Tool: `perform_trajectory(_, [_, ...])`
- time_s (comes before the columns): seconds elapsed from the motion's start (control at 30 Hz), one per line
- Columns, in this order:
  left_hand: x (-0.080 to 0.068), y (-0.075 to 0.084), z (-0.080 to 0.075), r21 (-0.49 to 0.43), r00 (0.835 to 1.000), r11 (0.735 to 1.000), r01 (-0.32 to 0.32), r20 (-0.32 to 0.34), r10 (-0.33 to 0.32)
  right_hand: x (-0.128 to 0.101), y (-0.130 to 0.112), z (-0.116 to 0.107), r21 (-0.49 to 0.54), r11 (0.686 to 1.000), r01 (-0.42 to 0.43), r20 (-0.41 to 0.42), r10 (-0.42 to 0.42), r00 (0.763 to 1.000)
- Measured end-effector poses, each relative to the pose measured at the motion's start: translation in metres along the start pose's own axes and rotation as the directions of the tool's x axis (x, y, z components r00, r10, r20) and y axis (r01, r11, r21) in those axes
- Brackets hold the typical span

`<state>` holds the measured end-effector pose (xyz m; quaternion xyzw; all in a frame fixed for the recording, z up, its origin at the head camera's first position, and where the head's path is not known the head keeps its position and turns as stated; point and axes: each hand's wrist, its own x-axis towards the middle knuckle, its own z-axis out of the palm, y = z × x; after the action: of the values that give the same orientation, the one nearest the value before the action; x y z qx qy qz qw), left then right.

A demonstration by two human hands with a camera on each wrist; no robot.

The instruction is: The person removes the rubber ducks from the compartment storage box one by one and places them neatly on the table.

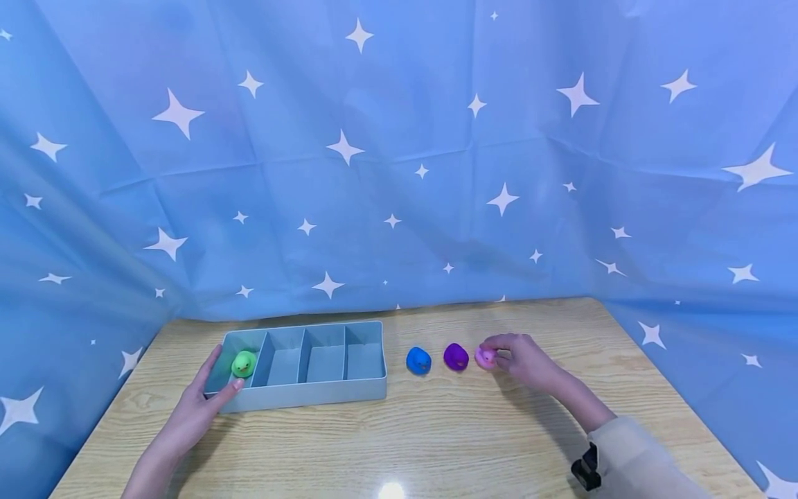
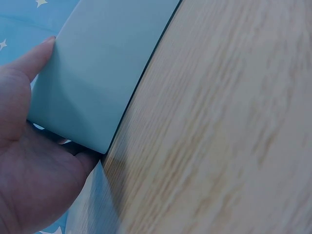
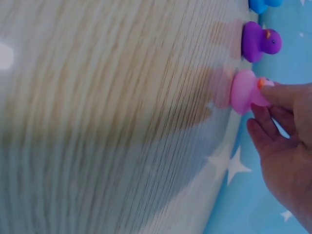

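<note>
- Head view: pinching pink duck [image 1: 483, 359] with right hand [image 1: 522, 359], well to right of tray [image 1: 305, 397], on or just above table [image 1: 349, 450]; contact unclear.
- Holding pink duck upright, with beak roughly toward person's side; long axis too covered by fingers to read.
- Gripping tray's left end with left hand [image 1: 194, 410], with thumb over near wall.
- Laid with long axis left-right: tray. Inside its leftmost compartment: green duck [image 1: 244, 364], with beak toward person.
- Right of tray, in order: blue duck [image 1: 418, 361], purple duck [image 1: 456, 357], then pink.
- Left wrist view: clasping tray end between thumb and fingers.
- Right wrist view: pinching pink duck near head, base tableward, with orange beak showing by thumb.
</note>
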<state>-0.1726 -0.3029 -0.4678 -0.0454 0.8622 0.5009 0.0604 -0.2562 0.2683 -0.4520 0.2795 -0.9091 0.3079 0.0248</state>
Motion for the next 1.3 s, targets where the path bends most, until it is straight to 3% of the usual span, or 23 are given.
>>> perform_trajectory(0.4, [-0.001,-0.002,0.000,-0.006,1.000,1.000,-0.008,-0.003,0.008,-0.001,0.002,0.000,-0.020,1.000,0.012,0.009,-0.012,1.000])
perform_trajectory(0.73, [0.000,0.000,-0.001,-0.005,1.000,1.000,0.030,0.007,-0.030,0.000,0.003,0.000,-0.002,1.000,0.030,0.008,-0.030,1.000])
perform_trajectory(0.93, [0.001,-0.001,0.000,-0.009,1.000,1.000,0.013,0.005,-0.013,-0.001,0.003,-0.001,0.016,1.000,0.008,0.016,-0.008,1.000])
perform_trajectory(1.13, [0.001,0.000,-0.001,-0.002,1.000,1.000,0.019,0.009,-0.019,0.001,-0.003,-0.005,0.052,0.996,-0.073,0.011,0.073,0.997])
perform_trajectory(1.3, [0.002,0.002,-0.001,-0.001,1.000,1.000,0.024,0.012,-0.024,0.008,-0.011,-0.011,0.054,0.998,-0.017,-0.027,0.018,0.999])
